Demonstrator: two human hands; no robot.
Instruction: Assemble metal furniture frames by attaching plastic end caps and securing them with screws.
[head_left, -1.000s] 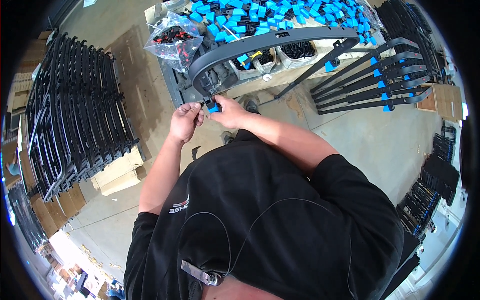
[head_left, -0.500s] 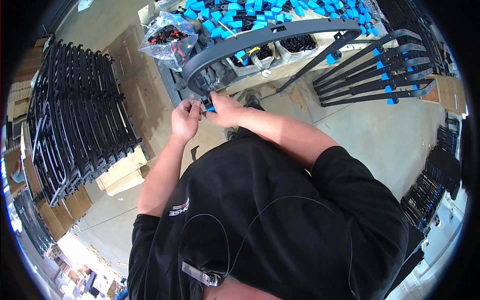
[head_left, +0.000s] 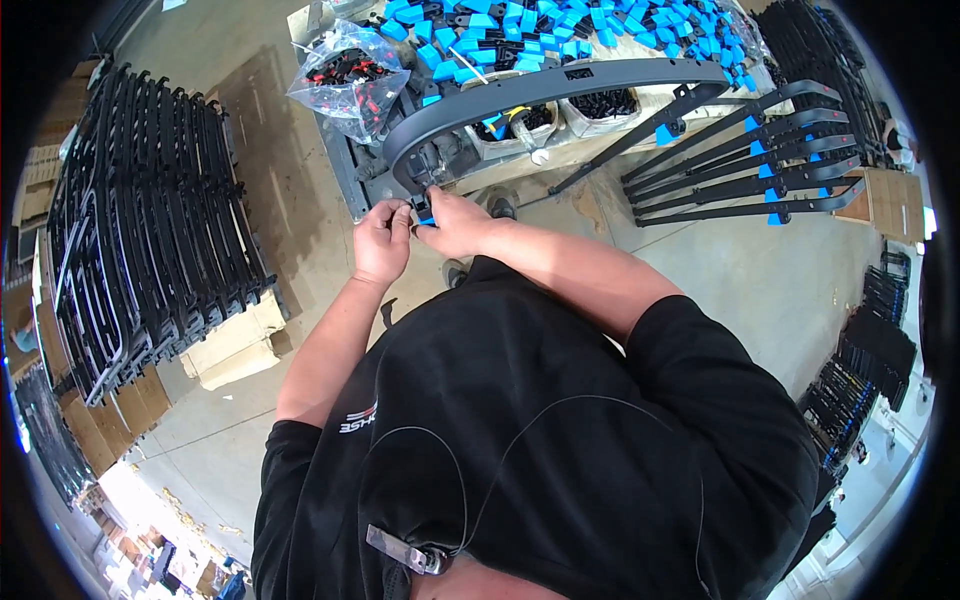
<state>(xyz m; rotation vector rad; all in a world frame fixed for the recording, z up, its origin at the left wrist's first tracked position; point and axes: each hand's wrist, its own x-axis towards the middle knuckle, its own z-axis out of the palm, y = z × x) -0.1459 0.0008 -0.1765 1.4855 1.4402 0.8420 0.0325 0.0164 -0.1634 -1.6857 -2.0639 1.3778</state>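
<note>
A long curved dark grey plastic bar [head_left: 560, 85] lies across the bench edge, its left end bending down toward me. My left hand [head_left: 382, 240] and my right hand [head_left: 452, 222] meet just below that end. Between their fingertips sits a small blue clip [head_left: 424, 212], pinched from both sides and touching the bar's end. Behind the bar, the bench top holds a heap of several more blue clips [head_left: 560, 25].
A clear bag of red and black small parts [head_left: 345, 75] sits at the bench's left corner. Black bars with blue clips [head_left: 740, 165] lean at the right. Stacks of black bars [head_left: 140, 240] on cardboard fill the floor at left; more black parts [head_left: 865, 370] lie at right.
The curved bar has shifted slightly to the right along the bench. Both hands stay together at its left end with the blue clip.
</note>
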